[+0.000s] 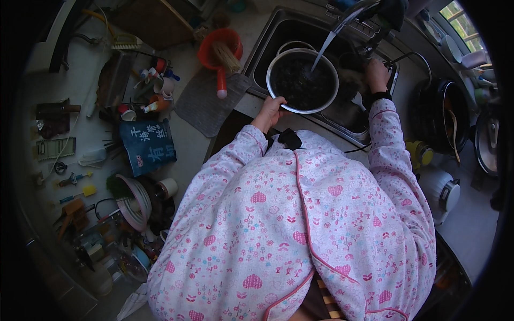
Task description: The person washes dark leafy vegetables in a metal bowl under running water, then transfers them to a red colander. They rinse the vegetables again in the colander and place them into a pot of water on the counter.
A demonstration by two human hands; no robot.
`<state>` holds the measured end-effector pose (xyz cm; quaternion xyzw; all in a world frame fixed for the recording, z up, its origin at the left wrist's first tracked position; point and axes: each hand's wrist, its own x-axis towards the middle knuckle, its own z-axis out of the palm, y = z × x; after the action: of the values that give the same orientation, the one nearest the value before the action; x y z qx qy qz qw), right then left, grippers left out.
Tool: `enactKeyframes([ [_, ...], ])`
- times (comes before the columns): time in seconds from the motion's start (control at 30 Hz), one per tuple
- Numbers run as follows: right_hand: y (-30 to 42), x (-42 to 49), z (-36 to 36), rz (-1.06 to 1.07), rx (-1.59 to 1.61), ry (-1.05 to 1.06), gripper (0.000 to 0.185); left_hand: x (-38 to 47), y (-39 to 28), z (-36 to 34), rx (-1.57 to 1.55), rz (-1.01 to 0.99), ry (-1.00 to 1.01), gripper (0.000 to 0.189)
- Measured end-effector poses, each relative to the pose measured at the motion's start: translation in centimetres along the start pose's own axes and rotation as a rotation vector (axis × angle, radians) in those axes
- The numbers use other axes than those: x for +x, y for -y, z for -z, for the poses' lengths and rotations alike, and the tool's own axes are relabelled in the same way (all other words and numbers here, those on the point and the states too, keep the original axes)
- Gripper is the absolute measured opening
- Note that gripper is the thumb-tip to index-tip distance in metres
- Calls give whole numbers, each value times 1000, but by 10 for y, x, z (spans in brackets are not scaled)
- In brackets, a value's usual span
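My left hand (271,111) grips the near rim of a metal basin (335,90) held over the sink (257,54). Dark pieces lie in the water inside it, and a stream from the faucet (350,15) runs into it. To the right, my right hand (376,74) is at the sink's right side, close to the tap fittings; its fingers are partly hidden, so I cannot tell what it touches. Below the basin's right side, the sink holds another vessel with a pale handle or spoon (358,100).
A red plastic ladle-shaped strainer (221,76) with a bundle of pale strands stands left of the sink, by a grey mat (209,100). Farther left are a blue printed bag (147,146) and a striped bowl (134,200). At right are a dark pot (461,116) and a white kettle (435,188).
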<state>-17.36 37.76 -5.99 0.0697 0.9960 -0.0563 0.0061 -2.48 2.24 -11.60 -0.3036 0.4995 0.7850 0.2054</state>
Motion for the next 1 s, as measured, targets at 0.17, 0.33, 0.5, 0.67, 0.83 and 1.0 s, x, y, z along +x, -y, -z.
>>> enactKeyframes([
  [0.17,0,3,2,-53,29,95,31,-2,-2,-1,8,7,-8,28],
  [0.33,1,3,3,-55,34,106,31,-1,-2,-2,-6,4,-1,27],
  [0.5,2,3,5,-61,48,115,32,0,-2,-1,6,17,-2,26],
  [0.67,2,2,6,-59,47,109,32,-1,-3,-2,11,20,-1,26],
  [0.83,1,2,3,-50,51,84,32,-1,-4,-2,16,20,3,27],
  [1.0,0,3,1,-47,54,81,31,0,-3,-1,8,16,9,28],
])
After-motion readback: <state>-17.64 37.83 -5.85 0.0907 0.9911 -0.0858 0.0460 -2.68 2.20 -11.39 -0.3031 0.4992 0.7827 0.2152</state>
